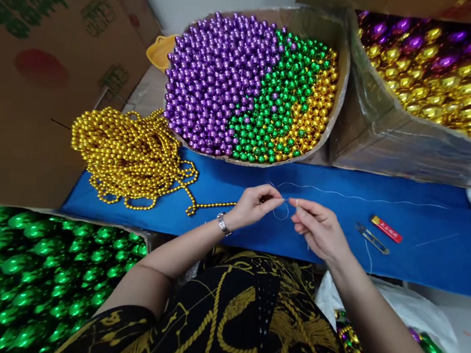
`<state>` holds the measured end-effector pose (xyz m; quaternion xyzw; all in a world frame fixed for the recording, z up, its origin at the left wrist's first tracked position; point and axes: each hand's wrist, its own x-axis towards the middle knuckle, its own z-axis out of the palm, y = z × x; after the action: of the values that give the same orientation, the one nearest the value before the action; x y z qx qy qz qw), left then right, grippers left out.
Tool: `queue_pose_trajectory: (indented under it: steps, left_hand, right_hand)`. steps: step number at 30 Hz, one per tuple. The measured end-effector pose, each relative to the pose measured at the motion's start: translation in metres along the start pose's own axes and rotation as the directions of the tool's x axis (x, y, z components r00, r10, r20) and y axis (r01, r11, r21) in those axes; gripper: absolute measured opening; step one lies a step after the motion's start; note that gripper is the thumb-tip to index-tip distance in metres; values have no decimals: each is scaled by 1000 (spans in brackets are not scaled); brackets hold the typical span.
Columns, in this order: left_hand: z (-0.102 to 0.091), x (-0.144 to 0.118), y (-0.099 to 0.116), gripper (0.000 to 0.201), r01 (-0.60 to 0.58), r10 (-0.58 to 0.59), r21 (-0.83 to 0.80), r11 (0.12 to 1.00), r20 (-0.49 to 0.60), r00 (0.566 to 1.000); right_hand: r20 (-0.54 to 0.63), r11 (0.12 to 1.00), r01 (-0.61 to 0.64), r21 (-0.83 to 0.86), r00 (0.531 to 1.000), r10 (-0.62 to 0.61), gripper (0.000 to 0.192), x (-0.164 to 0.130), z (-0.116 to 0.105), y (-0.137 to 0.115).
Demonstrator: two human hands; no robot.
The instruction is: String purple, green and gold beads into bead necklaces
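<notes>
Over the blue tabletop, my left hand [257, 206] and my right hand [320, 227] meet fingertip to fingertip, both pinching a thin clear thread [287, 208]. A small loop of it hangs between them, and a long wavy length trails right across the cloth. A gold bead strand [216, 204] runs from the left up to my left hand, where its end is hidden behind the fingers. That strand leads back to a heap of gold bead chains [128, 154] at the table's left.
Ahead stands a box of loose purple, green and gold beads [248, 90]. A red lighter [387, 228] and metal thread snips [372, 238] lie right. Boxes of green baubles [27, 269] and gold-purple baubles [444, 84] flank me. A white bag [422, 316] sits below right.
</notes>
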<state>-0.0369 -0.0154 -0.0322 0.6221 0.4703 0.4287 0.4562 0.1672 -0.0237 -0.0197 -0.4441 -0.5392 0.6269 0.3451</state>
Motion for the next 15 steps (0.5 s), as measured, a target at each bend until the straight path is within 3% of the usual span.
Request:
queue_pose_trajectory:
  steps: [3, 6, 9, 11, 15]
  left_hand:
    - [7, -4, -2, 26, 40, -40, -84, 996, 6, 999]
    - [11, -4, -4, 31, 156, -151, -242, 958, 38, 988]
    - [16, -3, -8, 36, 243, -238, -349, 905, 56, 970]
    - [17, -3, -9, 38, 262, -253, -349, 900, 72, 965]
    - [13, -4, -4, 37, 270, -251, -287, 919, 103, 963]
  right_hand:
    - [-13, 958, 107, -265, 993, -115, 44, 5, 9, -2]
    - [66, 719, 262, -644, 955, -289, 37, 8, 12, -7]
    - [149, 505, 320, -802, 925, -349, 33, 10, 16, -7]
    - [168, 485, 299, -822, 941, -294, 28, 11, 17, -5]
    - [108, 622, 233, -748, 967, -232, 22, 10, 13, -5]
